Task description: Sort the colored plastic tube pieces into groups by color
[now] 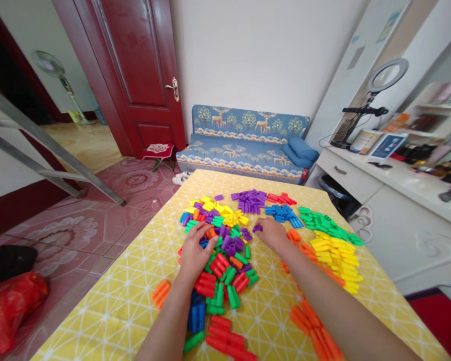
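Observation:
My left hand point(196, 250) rests over the mixed pile, thumb and fingers apart, beside an orange piece point(211, 233) and a blue one partly covered by the hand. Small plastic tube-shaped building pieces in several colours make up this pile, with purple pieces point(231, 245) just right of my thumb. My right hand point(271, 232) is closed at the fingertips on a purple building piece point(257, 228), held right of the mixed pile. Beyond it lie a heap of purple pieces point(251, 200) and a heap of blue pieces point(283, 213).
Single-colour groups line the right side: red pieces point(281, 198), green pieces point(325, 223), yellow pieces point(338, 258) and orange pieces point(315, 328). A yellow patterned cloth point(124, 301) covers the table. Behind stand a blue sofa point(244, 145) and, to the right, a white dresser point(398, 225).

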{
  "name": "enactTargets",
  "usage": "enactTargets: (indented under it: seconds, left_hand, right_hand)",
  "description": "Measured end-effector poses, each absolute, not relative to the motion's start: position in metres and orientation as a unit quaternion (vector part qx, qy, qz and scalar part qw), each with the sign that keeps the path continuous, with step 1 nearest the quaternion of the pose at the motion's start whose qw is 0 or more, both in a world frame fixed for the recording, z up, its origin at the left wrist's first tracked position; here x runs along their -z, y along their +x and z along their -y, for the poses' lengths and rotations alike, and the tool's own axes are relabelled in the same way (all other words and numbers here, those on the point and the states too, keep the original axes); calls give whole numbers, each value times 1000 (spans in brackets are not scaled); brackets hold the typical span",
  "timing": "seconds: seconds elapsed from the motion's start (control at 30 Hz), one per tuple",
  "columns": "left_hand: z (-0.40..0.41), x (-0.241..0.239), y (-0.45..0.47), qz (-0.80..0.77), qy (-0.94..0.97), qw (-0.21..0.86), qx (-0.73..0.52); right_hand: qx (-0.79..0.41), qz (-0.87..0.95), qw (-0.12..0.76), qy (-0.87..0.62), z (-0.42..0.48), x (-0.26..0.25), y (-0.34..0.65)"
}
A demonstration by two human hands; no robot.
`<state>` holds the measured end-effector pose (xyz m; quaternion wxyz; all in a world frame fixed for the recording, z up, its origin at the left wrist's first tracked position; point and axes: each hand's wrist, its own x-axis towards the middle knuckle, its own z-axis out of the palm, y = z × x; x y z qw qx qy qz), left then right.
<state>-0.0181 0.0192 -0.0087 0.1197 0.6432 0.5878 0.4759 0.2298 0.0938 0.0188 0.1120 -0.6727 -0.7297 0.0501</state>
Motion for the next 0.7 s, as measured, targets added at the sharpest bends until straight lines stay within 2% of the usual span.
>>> enactTargets:
  seconds: [0.37,0.7]
  left_hand:
    - [-19,9,-18,-598,641,129,-464]
    - [-20,10,-17,-598,640,120,-467]
  right_hand:
    - [-7,687,218,-693,-175,-23,258]
    - [-23,725,234,-647,-179,-3,257]
